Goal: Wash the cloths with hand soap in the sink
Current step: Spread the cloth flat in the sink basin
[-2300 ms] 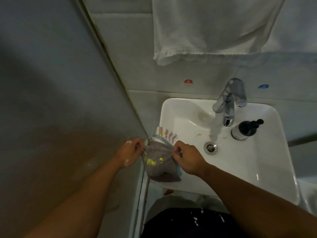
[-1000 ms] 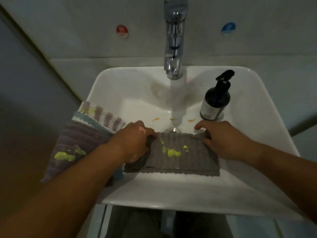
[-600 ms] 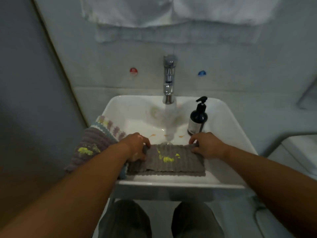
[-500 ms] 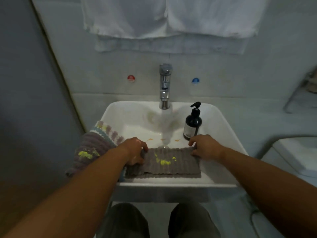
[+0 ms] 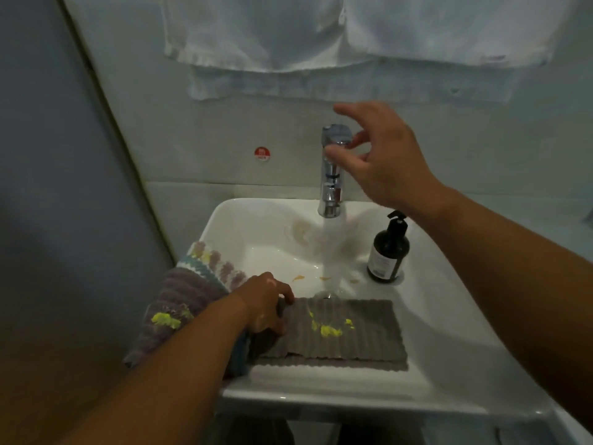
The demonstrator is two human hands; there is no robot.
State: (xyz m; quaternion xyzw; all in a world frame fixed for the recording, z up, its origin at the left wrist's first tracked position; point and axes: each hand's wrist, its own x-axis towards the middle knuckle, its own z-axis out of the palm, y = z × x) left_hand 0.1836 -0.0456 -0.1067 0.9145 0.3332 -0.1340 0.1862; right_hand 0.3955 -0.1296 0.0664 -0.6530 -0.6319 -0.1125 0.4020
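The left hand [image 5: 264, 308] grips the grey cloth [image 5: 349, 335], which stretches rightward from that grip in the sink [image 5: 449, 335], so the right hand [image 5: 385, 162], fingers spread loose at the tap [image 5: 330, 187], should set a gentle flow.

Up top, a white fabric towel [image 5: 256, 30] hangs against the pale tiled wall [image 5: 199, 130], with a second white towel [image 5: 449, 27] just beside it on the right. Below them, a small round red sticker [image 5: 262, 154] sits on the tile. On the left, a flat grey panel [image 5: 48, 155] slants down.
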